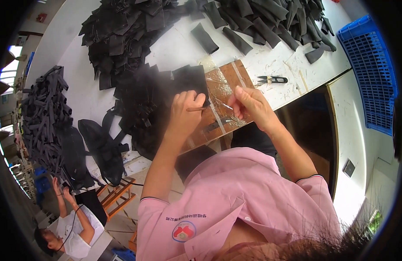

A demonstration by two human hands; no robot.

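We see a blue lattice-walled plastic basket (370,71) well right of both hands; we cannot make out its contents. The left hand (182,114) has curled fingers holding a slim brown stick (195,109), with flat black fabric pieces (190,80) just beyond. The right hand (255,106) pinches a thin pale rod (224,105) over a wooden board (233,74) with glossy clear film. Farther beyond the grip lie dark, tube-shaped strips (270,21).
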